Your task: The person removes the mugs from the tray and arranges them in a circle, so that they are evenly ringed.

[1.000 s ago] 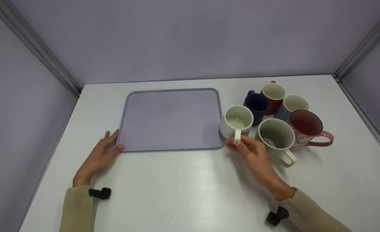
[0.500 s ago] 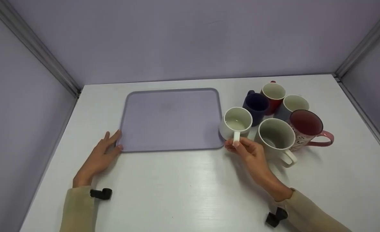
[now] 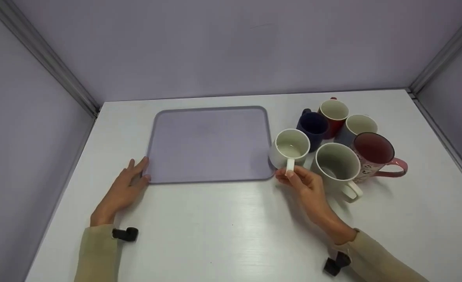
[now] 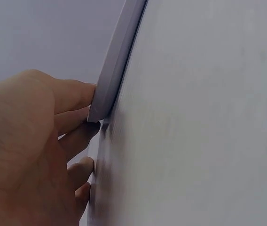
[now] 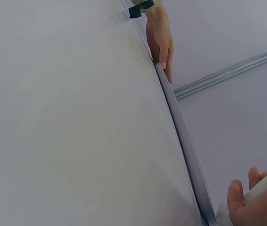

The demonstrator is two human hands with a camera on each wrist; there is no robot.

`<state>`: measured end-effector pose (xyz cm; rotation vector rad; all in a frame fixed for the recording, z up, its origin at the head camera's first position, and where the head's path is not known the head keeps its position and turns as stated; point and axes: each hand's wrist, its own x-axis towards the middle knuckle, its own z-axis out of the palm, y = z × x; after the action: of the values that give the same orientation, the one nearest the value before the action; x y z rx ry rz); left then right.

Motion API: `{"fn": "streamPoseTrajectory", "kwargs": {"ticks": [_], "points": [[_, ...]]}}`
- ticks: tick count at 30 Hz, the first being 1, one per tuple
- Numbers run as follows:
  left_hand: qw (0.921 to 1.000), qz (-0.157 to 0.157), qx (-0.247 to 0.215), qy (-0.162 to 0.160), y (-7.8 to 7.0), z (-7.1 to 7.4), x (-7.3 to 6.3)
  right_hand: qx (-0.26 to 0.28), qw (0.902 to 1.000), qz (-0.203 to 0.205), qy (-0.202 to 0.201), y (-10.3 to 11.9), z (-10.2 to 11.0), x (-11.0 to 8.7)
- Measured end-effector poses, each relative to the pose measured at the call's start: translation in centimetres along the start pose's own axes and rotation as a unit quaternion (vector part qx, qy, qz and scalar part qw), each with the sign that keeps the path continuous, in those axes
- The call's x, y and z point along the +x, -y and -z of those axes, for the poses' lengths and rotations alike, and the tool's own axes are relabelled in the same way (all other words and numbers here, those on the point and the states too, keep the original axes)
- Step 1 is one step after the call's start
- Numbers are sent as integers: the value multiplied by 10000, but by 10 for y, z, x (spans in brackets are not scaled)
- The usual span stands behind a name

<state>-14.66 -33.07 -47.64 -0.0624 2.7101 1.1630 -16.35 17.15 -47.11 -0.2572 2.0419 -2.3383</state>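
In the head view, my right hand (image 3: 307, 190) pinches the handle (image 3: 290, 165) of a white mug (image 3: 286, 158) between thumb and fingers. The mug stands upright at the right edge of a flat lilac tray (image 3: 211, 145). At the tray's near left corner, my left hand (image 3: 123, 192) touches the rim with thumb and forefinger spread. The left wrist view has the thumb (image 4: 77, 94) against the tray's edge (image 4: 112, 70), other fingers just below the corner. Low in the right wrist view, part of the right hand (image 5: 263, 207) shows around the white handle.
Right of the held mug stand a larger white mug (image 3: 334, 182), a dark blue mug (image 3: 313, 139), a red mug (image 3: 334, 127), a grey-blue mug (image 3: 344, 137) and a pink patterned mug (image 3: 366, 168). Lilac walls (image 3: 223, 51) enclose the white table (image 3: 199, 223).
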Motion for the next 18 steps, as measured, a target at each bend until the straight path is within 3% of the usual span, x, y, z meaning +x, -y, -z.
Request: {"fn": "streamPoseTrajectory", "kwargs": {"ticks": [18], "points": [[10000,55,-38,74,1,2,-2,12,9992,-160,-354,1,1,-2]]}}
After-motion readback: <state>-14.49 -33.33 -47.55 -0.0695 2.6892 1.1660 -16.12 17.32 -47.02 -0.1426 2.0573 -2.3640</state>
